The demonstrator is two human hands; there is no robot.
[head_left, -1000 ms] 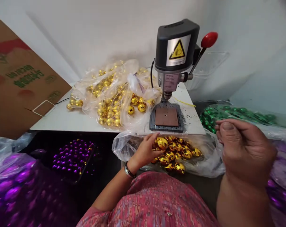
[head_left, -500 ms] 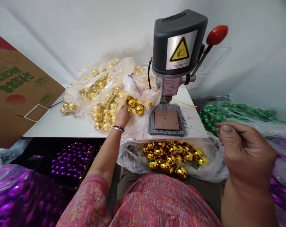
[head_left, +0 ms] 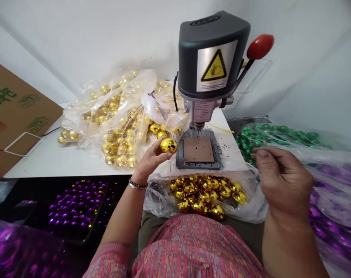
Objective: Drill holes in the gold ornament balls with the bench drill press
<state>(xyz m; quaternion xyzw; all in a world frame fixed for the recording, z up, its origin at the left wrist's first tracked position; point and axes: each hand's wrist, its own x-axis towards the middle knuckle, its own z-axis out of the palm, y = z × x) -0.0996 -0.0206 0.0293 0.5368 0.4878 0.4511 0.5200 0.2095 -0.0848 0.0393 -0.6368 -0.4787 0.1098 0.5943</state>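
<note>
The gold ball (head_left: 169, 145) is just beside the drill's base (head_left: 198, 165), clamped in the left hand (head_left: 150, 160); a steady grip, clear of the bit (head_left: 198, 134), seems best. The right hand (head_left: 282, 177) is pinched together (on what, I cannot tell).

One left hand (head_left: 150, 160) and one right hand (head_left: 282, 175) make two hands. There is one gold ball (head_left: 169, 145) in the left hand. There is one drill machine (head_left: 189, 58), with one red knob (head_left: 260, 46) and one yellow triangle sign (head_left: 215, 67). There is one bench (head_left: 39, 158) and one brown box (head_left: 16, 116). There are lots more gold balls (head_left: 204, 197), lots of green balls (head_left: 268, 143) and lots of shiny purple balls (head_left: 72, 204), too many of each to count.
</note>
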